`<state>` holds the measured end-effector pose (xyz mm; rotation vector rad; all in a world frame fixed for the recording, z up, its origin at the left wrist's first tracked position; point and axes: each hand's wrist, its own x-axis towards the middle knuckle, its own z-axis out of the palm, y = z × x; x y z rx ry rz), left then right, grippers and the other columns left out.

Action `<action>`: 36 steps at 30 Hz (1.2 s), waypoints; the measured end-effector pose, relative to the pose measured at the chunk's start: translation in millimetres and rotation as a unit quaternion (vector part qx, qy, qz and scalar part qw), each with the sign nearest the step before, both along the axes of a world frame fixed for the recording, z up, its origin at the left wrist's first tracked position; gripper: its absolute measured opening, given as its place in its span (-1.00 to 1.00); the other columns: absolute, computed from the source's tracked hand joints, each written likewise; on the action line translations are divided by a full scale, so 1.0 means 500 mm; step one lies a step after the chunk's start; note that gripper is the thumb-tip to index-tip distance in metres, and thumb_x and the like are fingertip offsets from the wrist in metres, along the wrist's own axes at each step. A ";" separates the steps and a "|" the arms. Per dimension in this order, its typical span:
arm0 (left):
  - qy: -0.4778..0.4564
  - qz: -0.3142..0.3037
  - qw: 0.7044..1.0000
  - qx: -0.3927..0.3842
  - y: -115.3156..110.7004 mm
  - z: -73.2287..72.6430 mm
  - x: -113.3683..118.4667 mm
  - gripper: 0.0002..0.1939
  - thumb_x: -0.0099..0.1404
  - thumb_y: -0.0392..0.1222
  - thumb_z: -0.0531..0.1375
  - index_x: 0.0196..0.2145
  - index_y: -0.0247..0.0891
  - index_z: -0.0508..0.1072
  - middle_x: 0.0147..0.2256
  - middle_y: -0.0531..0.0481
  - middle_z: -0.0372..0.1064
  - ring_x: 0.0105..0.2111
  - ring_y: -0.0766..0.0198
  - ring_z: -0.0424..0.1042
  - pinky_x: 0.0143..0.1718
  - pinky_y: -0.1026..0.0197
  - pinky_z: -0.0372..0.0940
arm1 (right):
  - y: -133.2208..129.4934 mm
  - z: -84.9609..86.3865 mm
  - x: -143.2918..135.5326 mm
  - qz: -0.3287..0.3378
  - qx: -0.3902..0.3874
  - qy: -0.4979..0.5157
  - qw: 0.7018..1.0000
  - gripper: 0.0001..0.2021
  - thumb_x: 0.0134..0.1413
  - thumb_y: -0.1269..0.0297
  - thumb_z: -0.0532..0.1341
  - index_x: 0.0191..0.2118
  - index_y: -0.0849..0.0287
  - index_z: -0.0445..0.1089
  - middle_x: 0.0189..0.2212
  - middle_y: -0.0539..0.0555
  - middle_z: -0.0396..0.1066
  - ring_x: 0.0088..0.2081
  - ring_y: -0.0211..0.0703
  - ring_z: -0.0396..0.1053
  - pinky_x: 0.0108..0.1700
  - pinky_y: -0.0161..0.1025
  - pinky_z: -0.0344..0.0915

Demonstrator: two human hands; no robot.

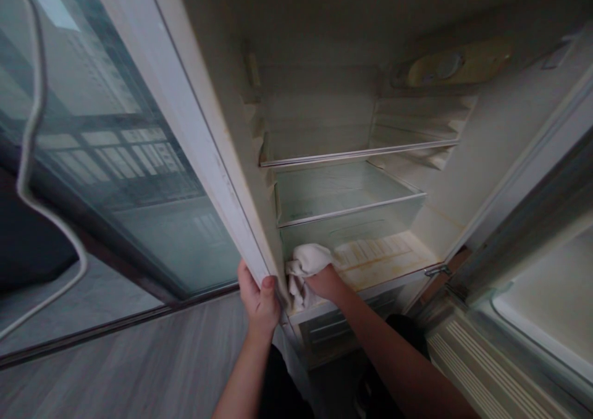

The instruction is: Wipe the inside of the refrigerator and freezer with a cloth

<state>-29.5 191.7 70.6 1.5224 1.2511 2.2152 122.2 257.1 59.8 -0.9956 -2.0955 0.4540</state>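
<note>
An open refrigerator shows its pale inside, with two glass shelves, the upper shelf [361, 153] and the lower shelf [347, 206]. On the yellow-stained bottom surface [393, 255], at its left front corner, my right hand [327, 282] grips a crumpled white cloth [311, 259]; the cloth covers most of its fingers. My left hand [262, 301] is wrapped around the left front edge [231, 212] of the refrigerator, low down, with the thumb on the near side and the fingers round the outer side.
The open door [551, 301] stands at the right, near a metal hinge [438, 270]. A closed lower compartment [343, 320] lies under the bottom surface. Glass sliding panels [152, 178] and a white cable [34, 122] are at the left, above the grey floor [185, 351].
</note>
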 end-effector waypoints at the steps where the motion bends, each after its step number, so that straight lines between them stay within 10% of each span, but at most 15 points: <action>1: 0.001 -0.002 1.000 0.000 -0.001 0.002 0.001 -0.36 0.29 0.27 0.17 0.13 -0.24 0.36 -0.06 -0.12 0.38 -0.08 0.07 0.38 -0.01 0.08 0.24 | 0.000 0.006 0.000 -0.013 -0.009 0.033 0.999 -0.77 0.23 0.27 0.18 -0.04 0.09 0.48 -0.05 0.09 0.51 0.09 -0.11 0.40 0.19 -0.16 0.29; 17: -0.032 -0.010 0.999 -0.012 0.005 -0.006 -0.002 -0.34 0.23 0.30 0.21 0.08 -0.25 0.38 -0.10 -0.10 0.37 -0.10 0.07 0.38 -0.03 0.09 0.24 | 0.059 0.094 0.228 -0.343 0.022 0.113 0.932 -0.67 0.14 0.02 0.21 -0.26 0.21 0.55 -0.20 0.20 0.56 -0.02 0.06 0.48 0.17 -0.07 0.30; 21: -0.017 -0.007 1.000 -0.010 0.004 -0.004 -0.002 -0.37 0.25 0.26 0.20 0.09 -0.24 0.37 -0.07 -0.12 0.37 -0.06 0.04 0.38 0.01 0.06 0.23 | 0.033 0.066 0.215 -0.266 -0.053 -0.042 0.962 -0.78 0.14 0.27 0.21 -0.20 0.24 0.55 -0.12 0.24 0.53 0.01 0.05 0.44 0.12 -0.11 0.30; 26: -0.022 -0.013 1.000 -0.002 0.002 -0.003 -0.001 -0.39 0.27 0.25 0.19 0.11 -0.22 0.37 -0.07 -0.11 0.38 -0.10 0.07 0.38 -0.02 0.08 0.24 | -0.028 0.030 0.082 0.020 0.007 -0.189 0.982 -0.82 0.09 0.18 0.32 -0.33 0.22 0.53 -0.20 0.17 0.44 -0.05 0.01 0.36 0.05 -0.10 0.28; 31: 0.000 0.007 1.000 -0.005 0.002 -0.002 -0.002 -0.40 0.28 0.25 0.18 0.10 -0.23 0.38 -0.10 -0.09 0.36 -0.13 0.09 0.37 -0.05 0.09 0.24 | -0.072 -0.002 -0.017 0.008 0.084 -0.202 0.976 -0.71 0.15 0.23 0.24 -0.07 0.31 0.44 -0.09 0.24 0.38 0.02 0.05 0.28 0.19 -0.05 0.22; 36: -0.006 -0.003 1.000 -0.002 0.001 0.001 0.001 -0.37 0.29 0.27 0.16 0.13 -0.24 0.35 -0.08 -0.11 0.36 -0.10 0.09 0.36 0.00 0.09 0.22 | -0.068 -0.013 0.026 0.038 0.081 -0.175 0.981 -0.68 0.26 0.24 0.19 0.08 0.22 0.37 0.11 0.21 0.37 0.15 -0.02 0.28 0.37 0.00 0.00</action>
